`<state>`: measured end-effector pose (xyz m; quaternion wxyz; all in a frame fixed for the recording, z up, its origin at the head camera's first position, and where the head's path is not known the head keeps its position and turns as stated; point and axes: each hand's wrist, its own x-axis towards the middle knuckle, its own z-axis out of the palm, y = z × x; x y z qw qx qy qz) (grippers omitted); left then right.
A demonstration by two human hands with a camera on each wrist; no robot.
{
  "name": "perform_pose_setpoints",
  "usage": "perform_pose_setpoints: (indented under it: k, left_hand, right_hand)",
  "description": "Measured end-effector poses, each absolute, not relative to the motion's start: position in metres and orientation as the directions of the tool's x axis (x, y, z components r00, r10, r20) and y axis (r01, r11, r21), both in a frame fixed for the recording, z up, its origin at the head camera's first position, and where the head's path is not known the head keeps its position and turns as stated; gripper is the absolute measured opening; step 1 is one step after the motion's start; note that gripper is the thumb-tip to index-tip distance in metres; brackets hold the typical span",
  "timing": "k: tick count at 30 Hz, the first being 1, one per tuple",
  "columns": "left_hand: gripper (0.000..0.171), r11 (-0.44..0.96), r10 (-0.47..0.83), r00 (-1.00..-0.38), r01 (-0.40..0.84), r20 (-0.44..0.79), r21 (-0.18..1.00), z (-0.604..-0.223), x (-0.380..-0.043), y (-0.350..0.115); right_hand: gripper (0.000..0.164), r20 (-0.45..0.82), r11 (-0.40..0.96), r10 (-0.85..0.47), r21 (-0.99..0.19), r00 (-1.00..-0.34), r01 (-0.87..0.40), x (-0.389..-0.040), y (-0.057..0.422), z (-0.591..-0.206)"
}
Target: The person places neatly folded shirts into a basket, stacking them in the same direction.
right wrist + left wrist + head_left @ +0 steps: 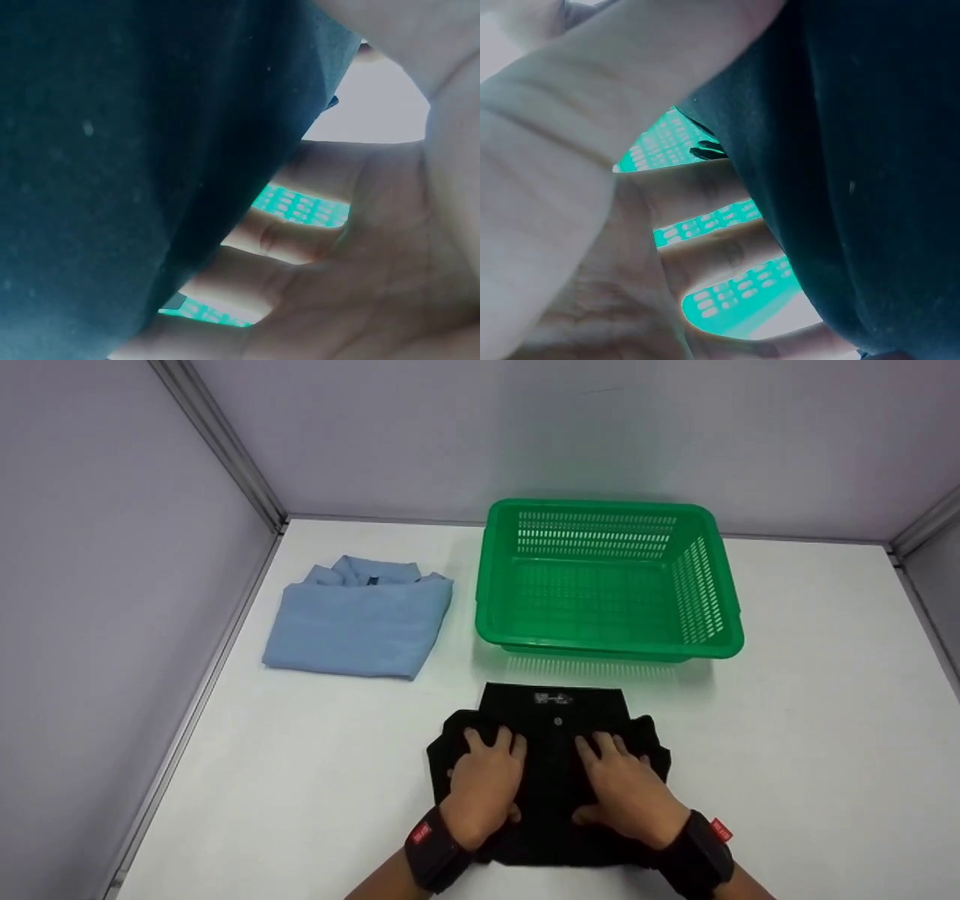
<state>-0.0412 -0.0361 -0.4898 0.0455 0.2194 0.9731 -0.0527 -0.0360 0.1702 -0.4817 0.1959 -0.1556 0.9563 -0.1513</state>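
A black shirt (551, 787) lies on the white table in front of me, its collar facing away and a small button below the pale label. My left hand (487, 780) rests on its left part with fingers spread. On the right part, my right hand (630, 795) touches the cloth in much the same way. Close up in the left wrist view, the fingers (716, 259) reach to the dark fabric (877, 187). The right wrist view has spread fingers (240, 274) meeting the fabric too, their tips hidden behind it.
Beyond the black shirt stands a green plastic basket (607, 646) with slotted walls. A folded light blue shirt (356, 630) lies at the back left of the table (810, 750). Pale panels (390, 442) enclose the back and sides.
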Motion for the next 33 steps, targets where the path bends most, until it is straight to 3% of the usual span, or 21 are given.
perform_pose_setpoints:
  k: [26,33]
  left_hand:
    - [0.102,0.89,0.437,-0.897,0.442,-0.071,-0.114,-0.487,-0.053,-0.005]
    - [0.103,0.885,0.452,-0.884,0.461,-0.117,-0.06,-0.489,-0.055,0.002]
  right_hand:
    - [0.102,-0.27,0.902,-0.344,-0.361,-0.9,-0.236,-0.044,0.202,-0.481]
    - [0.101,-0.261,0.907,-0.327,-0.356,-0.908,-0.225,-0.04,0.209,-0.484]
